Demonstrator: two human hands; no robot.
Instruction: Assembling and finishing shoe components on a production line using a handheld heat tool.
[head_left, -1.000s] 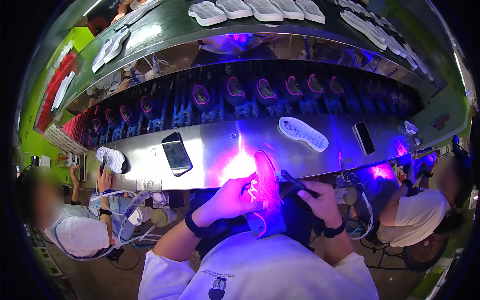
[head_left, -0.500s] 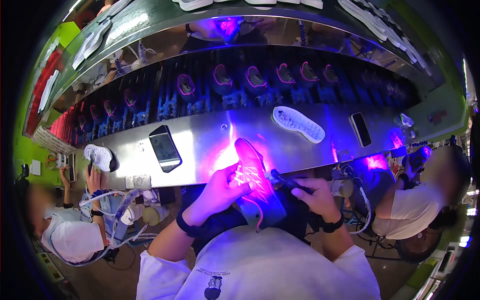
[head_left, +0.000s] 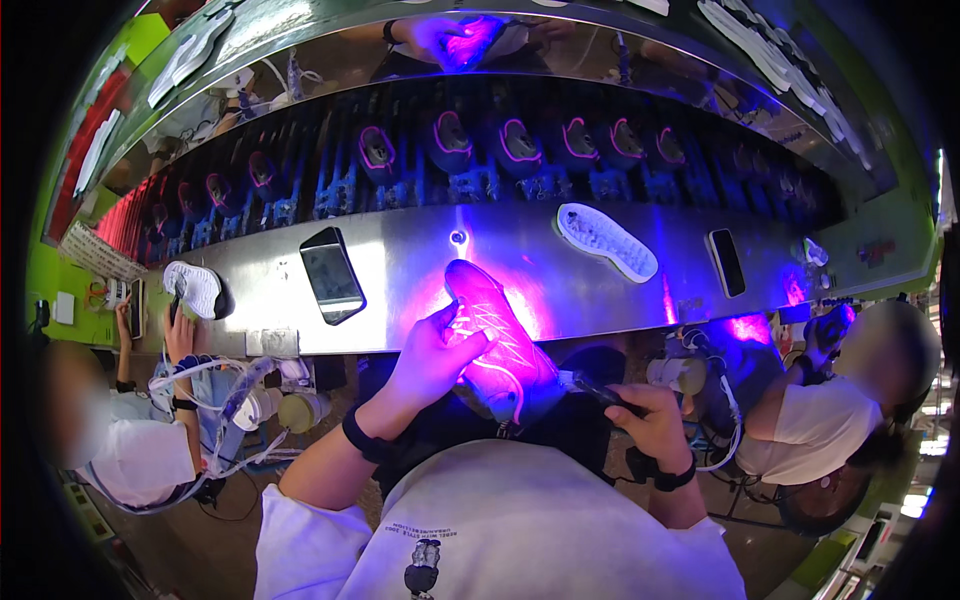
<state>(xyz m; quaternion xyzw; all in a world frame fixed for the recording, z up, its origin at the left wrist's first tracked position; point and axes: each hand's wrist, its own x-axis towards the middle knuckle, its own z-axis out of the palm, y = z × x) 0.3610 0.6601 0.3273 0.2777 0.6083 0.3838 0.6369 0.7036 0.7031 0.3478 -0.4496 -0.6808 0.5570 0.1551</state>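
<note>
Left hand [head_left: 425, 360]: wrapped on the near-left side of a lace-up shoe [head_left: 505, 345], thumb pressed over the laces, a firm grasp.
Shoe: tilted across the front edge of the steel bench [head_left: 400, 250], toe pointing away over the metal, heel end toward the person's lap (the light turns it all a fierce pink and violet).
Right hand [head_left: 648, 420]: closed round a dark-handled tool [head_left: 610, 397], its tip at the shoe's right side near the heel; whether it touches, I can't tell.
Bench: a pale sole [head_left: 607, 243] lies ahead and to the right, one phone [head_left: 332, 275] on the left, another phone [head_left: 727, 263] farther right.
Rack: behind the bench, a row of dark shoes [head_left: 452, 133] with pink-edged openings.
Neighbours: one person [head_left: 140, 425] sits to the left, another person [head_left: 815, 410] to the right.
</note>
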